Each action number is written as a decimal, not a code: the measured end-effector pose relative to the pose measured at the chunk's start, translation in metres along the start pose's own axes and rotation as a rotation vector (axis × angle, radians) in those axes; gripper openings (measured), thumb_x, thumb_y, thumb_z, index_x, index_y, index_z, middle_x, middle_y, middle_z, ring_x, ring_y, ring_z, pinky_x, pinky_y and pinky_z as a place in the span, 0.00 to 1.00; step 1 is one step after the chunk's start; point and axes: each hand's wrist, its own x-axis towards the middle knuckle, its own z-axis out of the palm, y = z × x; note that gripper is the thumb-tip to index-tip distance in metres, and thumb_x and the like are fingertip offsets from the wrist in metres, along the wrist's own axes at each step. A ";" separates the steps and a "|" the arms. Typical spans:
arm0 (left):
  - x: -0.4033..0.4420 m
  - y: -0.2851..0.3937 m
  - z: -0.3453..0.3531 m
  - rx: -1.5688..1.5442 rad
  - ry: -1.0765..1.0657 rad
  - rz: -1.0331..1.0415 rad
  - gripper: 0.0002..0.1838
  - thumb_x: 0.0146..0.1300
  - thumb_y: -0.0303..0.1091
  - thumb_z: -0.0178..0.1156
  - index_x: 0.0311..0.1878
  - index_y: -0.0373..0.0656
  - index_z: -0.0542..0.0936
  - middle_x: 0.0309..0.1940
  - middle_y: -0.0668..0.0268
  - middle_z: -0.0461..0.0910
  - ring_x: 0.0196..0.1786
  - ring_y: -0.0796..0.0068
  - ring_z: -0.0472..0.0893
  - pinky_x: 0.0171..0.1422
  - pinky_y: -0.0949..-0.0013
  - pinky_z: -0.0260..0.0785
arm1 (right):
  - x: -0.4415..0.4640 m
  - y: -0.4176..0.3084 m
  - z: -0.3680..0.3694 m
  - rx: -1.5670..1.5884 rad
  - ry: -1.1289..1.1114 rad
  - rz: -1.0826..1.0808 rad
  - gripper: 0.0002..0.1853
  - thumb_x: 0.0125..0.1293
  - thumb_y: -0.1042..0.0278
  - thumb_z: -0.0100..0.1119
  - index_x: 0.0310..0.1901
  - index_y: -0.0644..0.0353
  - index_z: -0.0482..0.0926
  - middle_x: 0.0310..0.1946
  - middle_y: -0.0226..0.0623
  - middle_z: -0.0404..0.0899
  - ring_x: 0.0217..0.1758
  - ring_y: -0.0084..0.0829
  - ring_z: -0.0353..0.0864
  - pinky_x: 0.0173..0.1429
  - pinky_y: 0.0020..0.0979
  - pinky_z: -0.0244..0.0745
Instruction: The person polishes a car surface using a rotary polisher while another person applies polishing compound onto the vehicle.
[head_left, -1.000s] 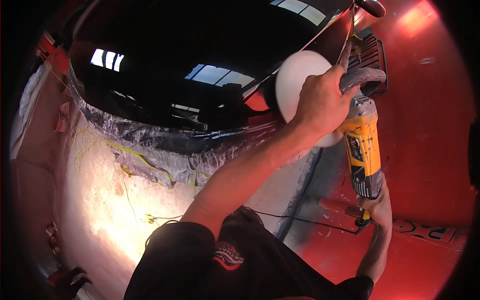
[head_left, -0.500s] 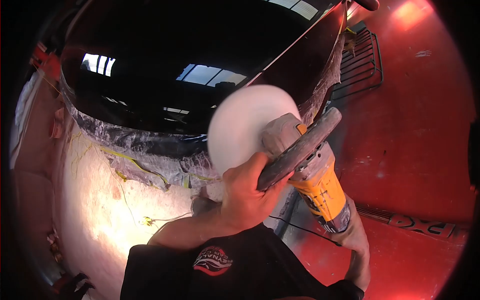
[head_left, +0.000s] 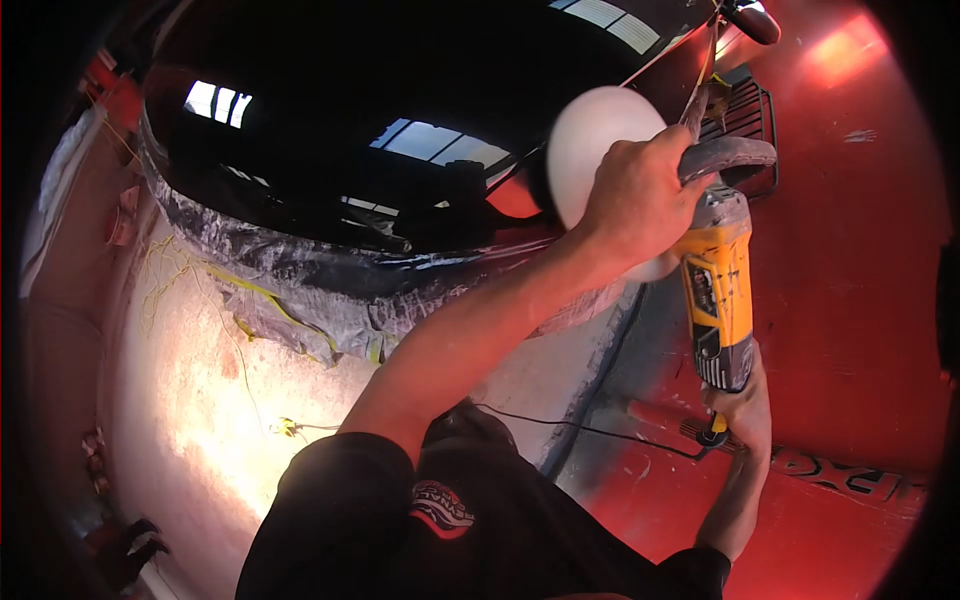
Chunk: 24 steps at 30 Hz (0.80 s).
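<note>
My left hand (head_left: 640,195) grips the dark loop handle (head_left: 735,155) at the front of a yellow and grey power polisher (head_left: 718,285). Around the rear end of its body, my right hand (head_left: 745,405) is closed. The round white pad (head_left: 600,140) is tilted over the right side of a glossy black car panel (head_left: 310,150), partly hidden by my left hand. Whether the pad touches the panel I cannot tell. Bright windows and a red patch reflect in the panel.
White-smeared masking sheet (head_left: 290,260) with yellow tape hangs along the panel's lower edge. A black power cord (head_left: 600,432) trails from the polisher toward my body. At upper right, a dark metal rack (head_left: 752,125) stands by the red surface (head_left: 850,330). Pale, brightly lit floor (head_left: 220,400) lies left.
The polisher has moved up and right, away from my body, with both hands still on it. Its pad has turned, and my left arm is stretched further out.
</note>
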 end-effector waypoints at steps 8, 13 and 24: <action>-0.026 0.002 -0.020 -0.046 -0.039 0.010 0.10 0.62 0.28 0.72 0.37 0.35 0.79 0.28 0.51 0.84 0.33 0.48 0.87 0.36 0.60 0.75 | -0.036 0.004 0.045 0.047 0.057 0.066 0.38 0.47 0.85 0.62 0.65 0.62 0.68 0.46 0.31 0.78 0.42 0.21 0.79 0.46 0.25 0.78; -0.088 0.023 -0.102 -0.034 -0.166 -0.017 0.10 0.62 0.24 0.72 0.36 0.36 0.77 0.25 0.55 0.83 0.27 0.66 0.87 0.31 0.67 0.73 | -0.094 0.028 0.105 0.079 0.019 0.079 0.48 0.46 0.86 0.65 0.74 0.61 0.60 0.54 0.36 0.79 0.54 0.27 0.81 0.59 0.30 0.77; -0.131 0.052 -0.155 0.183 -0.461 -0.020 0.12 0.59 0.23 0.74 0.35 0.37 0.76 0.22 0.58 0.80 0.23 0.60 0.83 0.28 0.66 0.71 | -0.161 0.077 0.185 0.191 -0.043 0.130 0.56 0.45 0.82 0.75 0.78 0.62 0.56 0.64 0.40 0.77 0.72 0.33 0.74 0.76 0.35 0.65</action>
